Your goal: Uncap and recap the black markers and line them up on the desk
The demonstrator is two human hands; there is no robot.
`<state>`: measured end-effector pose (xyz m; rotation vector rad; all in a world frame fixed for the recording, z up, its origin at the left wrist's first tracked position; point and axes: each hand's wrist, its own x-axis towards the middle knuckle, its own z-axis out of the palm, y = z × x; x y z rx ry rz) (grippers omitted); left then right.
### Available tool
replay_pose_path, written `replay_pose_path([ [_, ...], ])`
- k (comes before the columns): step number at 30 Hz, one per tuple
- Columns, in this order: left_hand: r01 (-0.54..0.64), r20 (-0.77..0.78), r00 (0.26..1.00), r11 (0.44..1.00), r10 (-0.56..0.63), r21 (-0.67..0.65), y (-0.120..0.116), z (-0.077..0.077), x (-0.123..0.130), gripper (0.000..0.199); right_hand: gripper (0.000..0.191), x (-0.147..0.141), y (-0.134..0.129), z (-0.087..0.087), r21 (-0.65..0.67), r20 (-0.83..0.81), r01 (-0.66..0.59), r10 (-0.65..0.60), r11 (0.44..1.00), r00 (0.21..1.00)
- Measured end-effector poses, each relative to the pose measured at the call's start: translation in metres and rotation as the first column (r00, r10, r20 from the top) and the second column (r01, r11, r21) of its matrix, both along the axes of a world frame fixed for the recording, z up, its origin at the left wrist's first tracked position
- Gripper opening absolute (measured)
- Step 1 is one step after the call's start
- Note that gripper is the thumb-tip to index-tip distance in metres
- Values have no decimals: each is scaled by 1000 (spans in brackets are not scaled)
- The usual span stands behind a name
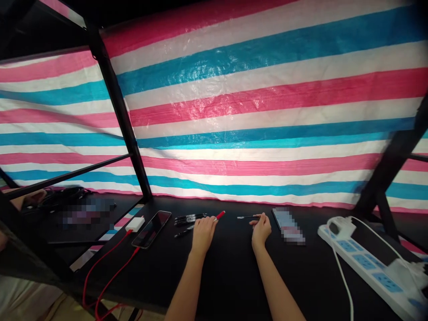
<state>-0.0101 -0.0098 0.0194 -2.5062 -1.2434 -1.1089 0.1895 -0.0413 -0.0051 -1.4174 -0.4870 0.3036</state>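
Red pen: pinched by left hand. Thin rod: pinched by right hand. Black pens: laid toward surface's far edge.

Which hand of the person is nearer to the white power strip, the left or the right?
Right. The right hand is to the left of the power strip, with a phone between them; the left hand, holding a red-tipped pen, is farther left.

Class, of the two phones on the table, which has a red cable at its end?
The left phone, beside the white charger: a red cable meets its near end. The other phone, beside the right hand, shows no cable.
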Motion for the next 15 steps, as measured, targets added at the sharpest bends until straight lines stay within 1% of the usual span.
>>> replay_pose_path([
  [2, -11, 210, 977, 987, 45, -159, 1, -2, 1, 27, 51, 0, 1, -1, 53, -71, -16, 20, 998, 997],
  [3, 8, 335, 939, 964, 84, -265, 2, -3, 4, 29, 50, -1, 3, -2, 97, -114, -53, 64, 994, 991],
  [4, 68, 462, 879, 926, 121, -371, 2, -5, 7, 32, 49, -4, 5, -2, 141, -152, -131, 152, 981, 977],
  [5, 173, 580, 803, 878, 136, -446, 2, -7, 11, 34, 48, -6, 8, -2, 178, -181, -210, 242, 961, 953],
  [6, 285, 664, 736, 831, 129, -477, 3, -8, 15, 36, 48, -9, 10, -2, 205, -194, -280, 319, 938, 927],
  [7, 372, 707, 698, 785, 116, -496, 3, -10, 19, 37, 47, -11, 12, -1, 221, -192, -339, 382, 914, 904],
  [8, 423, 722, 684, 749, 104, -509, 3, -11, 22, 38, 47, -14, 14, -1, 225, -177, -385, 426, 895, 887],
  [9, 436, 710, 699, 732, 91, -523, 3, -11, 23, 38, 46, -16, 14, 0, 217, -156, -419, 455, 882, 877],
  [10, 406, 668, 740, 740, 79, -537, 3, -11, 24, 37, 46, -17, 14, 0, 189, -128, -451, 477, 872, 869],
  [11, 340, 602, 795, 766, 75, -545, 3, -11, 24, 37, 45, -19, 14, 1, 135, -90, -488, 501, 862, 861],
  [13, 151, 404, 911, 843, 84, -516, 2, -11, 23, 36, 45, -21, 12, 0, -40, 24, -560, 561, 828, 828],
  [14, 79, 303, 949, 863, 89, -498, 2, -10, 22, 35, 45, -23, 11, 0, -143, 100, -578, 593, 803, 799],
  [15, 43, 215, 974, 866, 76, -499, 2, -11, 21, 35, 44, -24, 10, 0, -222, 182, -580, 618, 784, 765],
])
